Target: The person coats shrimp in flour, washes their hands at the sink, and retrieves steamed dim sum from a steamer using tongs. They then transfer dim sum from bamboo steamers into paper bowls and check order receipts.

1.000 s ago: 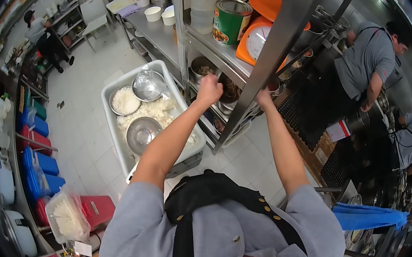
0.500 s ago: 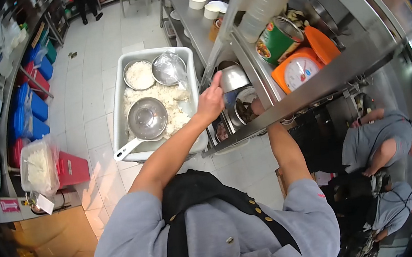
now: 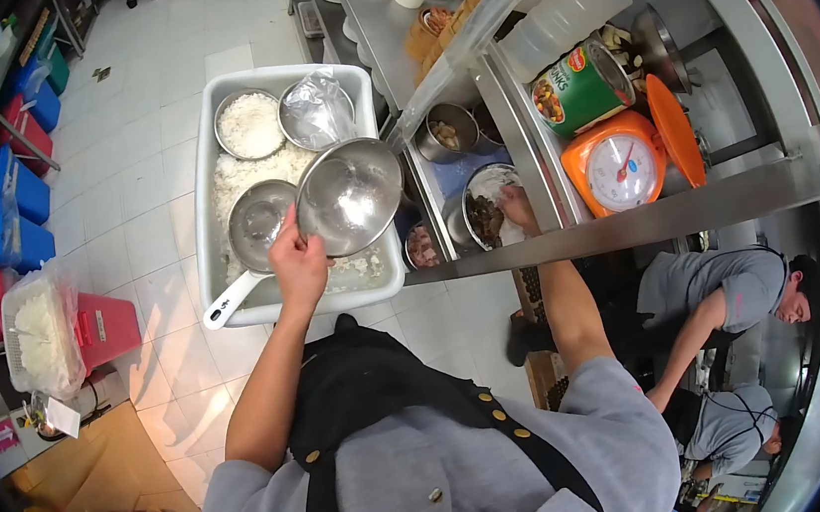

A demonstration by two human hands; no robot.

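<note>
My left hand [image 3: 300, 265] grips the rim of a steel bowl [image 3: 351, 194], tilted above a white tub [image 3: 205, 203] of cooked rice. Below and left of it, a steel scoop [image 3: 261, 222] with a white handle lies on the rice. A bowl of rice [image 3: 250, 126] and a bowl holding a clear plastic bag [image 3: 317, 111] sit at the tub's far end. My right hand [image 3: 517, 211] reaches under the shelf edge into a pot [image 3: 486, 198] with dark food and something white; its fingers are partly hidden. Another pot with food [image 3: 447, 132] stands beyond.
A steel shelf [image 3: 530, 255] at right carries an orange scale [image 3: 623, 164] and a green can [image 3: 577, 88]. Two people in grey shirts [image 3: 724, 293] work beyond it. At left are blue bins [image 3: 20, 202] and a basket in plastic [image 3: 41, 330] on a red bin.
My left hand has moved from the shelf back over the tub, now with the steel bowl in it. My right hand has gone into the pot. The camera view has shifted.
</note>
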